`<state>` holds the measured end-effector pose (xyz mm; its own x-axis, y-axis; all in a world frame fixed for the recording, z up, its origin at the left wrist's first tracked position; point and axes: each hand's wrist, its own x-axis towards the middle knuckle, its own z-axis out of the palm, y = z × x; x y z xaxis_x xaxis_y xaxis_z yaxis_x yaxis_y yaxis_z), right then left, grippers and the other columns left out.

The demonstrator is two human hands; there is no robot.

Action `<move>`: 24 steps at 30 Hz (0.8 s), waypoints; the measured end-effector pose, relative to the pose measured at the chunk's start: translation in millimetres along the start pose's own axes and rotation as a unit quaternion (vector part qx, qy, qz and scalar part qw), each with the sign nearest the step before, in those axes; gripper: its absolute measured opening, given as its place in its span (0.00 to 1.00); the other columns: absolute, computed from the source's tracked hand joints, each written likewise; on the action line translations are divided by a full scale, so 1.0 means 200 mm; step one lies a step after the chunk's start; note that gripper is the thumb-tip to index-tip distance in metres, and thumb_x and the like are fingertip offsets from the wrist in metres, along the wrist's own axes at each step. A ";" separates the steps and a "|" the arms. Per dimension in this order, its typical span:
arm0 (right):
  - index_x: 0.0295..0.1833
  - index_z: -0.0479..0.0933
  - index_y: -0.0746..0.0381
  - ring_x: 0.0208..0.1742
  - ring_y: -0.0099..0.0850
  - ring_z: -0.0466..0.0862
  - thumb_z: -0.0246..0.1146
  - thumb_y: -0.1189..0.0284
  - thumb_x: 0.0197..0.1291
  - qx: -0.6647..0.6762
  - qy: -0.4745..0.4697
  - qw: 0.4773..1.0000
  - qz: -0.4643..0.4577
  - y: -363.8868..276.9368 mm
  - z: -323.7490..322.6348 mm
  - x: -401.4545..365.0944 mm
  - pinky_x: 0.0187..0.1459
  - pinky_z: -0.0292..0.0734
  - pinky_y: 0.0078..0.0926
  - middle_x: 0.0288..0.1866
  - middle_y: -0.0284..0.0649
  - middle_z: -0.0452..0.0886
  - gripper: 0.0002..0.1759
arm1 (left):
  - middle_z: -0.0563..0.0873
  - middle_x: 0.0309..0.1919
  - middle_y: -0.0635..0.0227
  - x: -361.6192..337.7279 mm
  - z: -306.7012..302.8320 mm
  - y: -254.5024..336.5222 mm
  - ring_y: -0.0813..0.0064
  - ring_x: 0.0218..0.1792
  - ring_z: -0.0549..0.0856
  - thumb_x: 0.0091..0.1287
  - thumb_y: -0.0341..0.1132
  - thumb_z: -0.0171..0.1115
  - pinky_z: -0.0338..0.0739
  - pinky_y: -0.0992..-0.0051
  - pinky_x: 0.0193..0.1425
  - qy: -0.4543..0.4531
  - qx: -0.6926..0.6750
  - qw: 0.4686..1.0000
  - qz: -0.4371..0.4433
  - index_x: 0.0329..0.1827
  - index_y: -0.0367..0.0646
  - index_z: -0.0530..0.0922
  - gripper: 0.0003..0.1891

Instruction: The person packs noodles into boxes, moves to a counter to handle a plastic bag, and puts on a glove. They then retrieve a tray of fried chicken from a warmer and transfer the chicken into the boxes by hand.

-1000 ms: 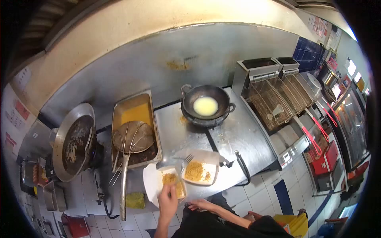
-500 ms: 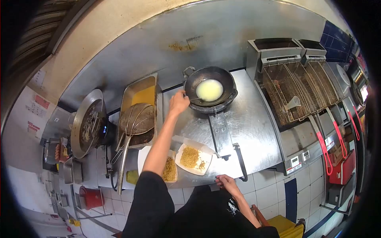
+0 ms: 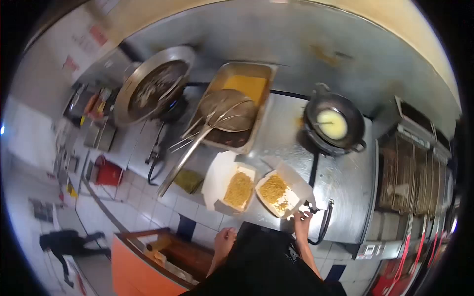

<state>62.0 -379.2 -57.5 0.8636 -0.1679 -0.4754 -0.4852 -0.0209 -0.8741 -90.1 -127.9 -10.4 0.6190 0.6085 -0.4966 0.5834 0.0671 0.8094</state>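
My left hand (image 3: 224, 241) hangs in front of the counter's edge with its fingers curled in, nothing showing in them. At the front of the stove top, my right hand (image 3: 302, 223) has its fingers bent together right below a black burner knob (image 3: 311, 209); I cannot tell what they grip. Just left of those fingers sits an open paper takeaway box (image 3: 292, 198) with yellow-brown noodles (image 3: 273, 188). Beside it is a second open box (image 3: 217, 178) with similar noodles (image 3: 239, 188). A dark wok (image 3: 351, 114) on the burner contains pale yellow liquid (image 3: 332, 124) and a thin utensil.
A large strainer (image 3: 228, 111) rests across a metal tray (image 3: 270, 74) of orange-yellow liquid. A wide pan (image 3: 129, 93) stands further left, fryer baskets (image 3: 412, 172) at the right. Below left are an orange-sided cabinet (image 3: 136, 264) and a person (image 3: 71, 245) in dark clothes.
My left hand has left the wok's rim and come back to the counter's front. The right hand has come up near the burner knob. The view has swung left.
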 end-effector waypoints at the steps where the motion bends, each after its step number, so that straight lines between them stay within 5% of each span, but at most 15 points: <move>1: 0.56 0.63 0.64 0.34 0.26 0.77 0.62 0.62 0.70 -0.010 0.023 0.999 -0.040 -0.02 -0.01 -0.06 0.37 0.77 0.26 0.38 0.40 0.77 0.21 | 0.88 0.31 0.63 0.04 0.02 -0.01 0.78 0.31 0.85 0.75 0.42 0.61 0.81 0.76 0.35 -0.026 0.007 1.000 -0.001 0.48 0.34 0.83 0.16; 2: 0.47 0.64 0.62 0.33 0.26 0.76 0.60 0.65 0.71 -0.035 0.047 0.994 -0.096 -0.19 0.03 -0.20 0.35 0.76 0.28 0.36 0.39 0.76 0.15 | 0.89 0.32 0.61 0.09 0.03 -0.01 0.77 0.33 0.87 0.74 0.43 0.61 0.83 0.76 0.37 -0.054 0.017 0.998 -0.001 0.49 0.33 0.83 0.18; 5: 0.43 0.73 0.65 0.30 0.24 0.79 0.62 0.71 0.68 -0.166 -0.107 0.952 -0.233 -0.27 0.29 -0.33 0.30 0.74 0.27 0.30 0.38 0.80 0.08 | 0.89 0.35 0.60 0.24 0.09 0.03 0.76 0.35 0.89 0.74 0.44 0.62 0.86 0.74 0.38 -0.080 -0.009 0.997 -0.016 0.49 0.31 0.82 0.19; 7: 0.44 0.77 0.65 0.31 0.28 0.83 0.63 0.73 0.67 -0.272 -0.223 0.901 -0.255 -0.43 0.52 -0.38 0.36 0.79 0.28 0.32 0.41 0.83 0.07 | 0.89 0.33 0.60 0.31 0.09 0.06 0.75 0.31 0.89 0.74 0.43 0.62 0.86 0.74 0.34 -0.133 -0.058 0.985 -0.094 0.48 0.30 0.83 0.19; 9: 0.44 0.78 0.66 0.30 0.34 0.84 0.65 0.74 0.63 -0.313 -0.257 0.873 -0.271 -0.37 0.69 -0.34 0.35 0.80 0.33 0.34 0.45 0.84 0.08 | 0.89 0.32 0.60 0.35 0.11 0.02 0.75 0.29 0.89 0.74 0.42 0.61 0.86 0.75 0.32 -0.123 -0.061 0.988 -0.065 0.47 0.30 0.83 0.19; 13: 0.46 0.80 0.63 0.29 0.40 0.84 0.66 0.72 0.60 -0.432 -0.240 0.810 -0.315 -0.25 0.85 -0.25 0.34 0.79 0.38 0.32 0.45 0.83 0.10 | 0.88 0.34 0.62 0.40 0.06 0.05 0.77 0.27 0.87 0.74 0.43 0.62 0.84 0.77 0.30 -0.113 -0.068 0.991 0.011 0.47 0.33 0.83 0.18; 18: 0.38 0.82 0.66 0.29 0.41 0.84 0.67 0.72 0.60 -0.424 -0.234 0.816 -0.316 -0.23 0.89 -0.24 0.33 0.79 0.38 0.32 0.46 0.82 0.07 | 0.90 0.34 0.61 0.44 0.05 0.10 0.77 0.28 0.89 0.72 0.39 0.64 0.88 0.76 0.31 -0.092 -0.120 0.987 -0.048 0.47 0.31 0.84 0.16; 24: 0.39 0.83 0.66 0.30 0.43 0.85 0.67 0.70 0.61 -0.422 -0.237 0.820 -0.304 -0.21 0.90 -0.21 0.34 0.80 0.39 0.31 0.48 0.83 0.09 | 0.90 0.27 0.61 0.47 0.14 0.05 0.75 0.29 0.89 0.69 0.39 0.65 0.83 0.74 0.31 0.002 -0.090 0.996 0.003 0.42 0.32 0.86 0.15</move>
<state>71.0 -194.0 -19.8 0.8399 0.5252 -0.1368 0.3070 -0.6677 -0.6782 -11.6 -92.0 -56.5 0.6197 0.6122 -0.4911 0.4756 0.2048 0.8555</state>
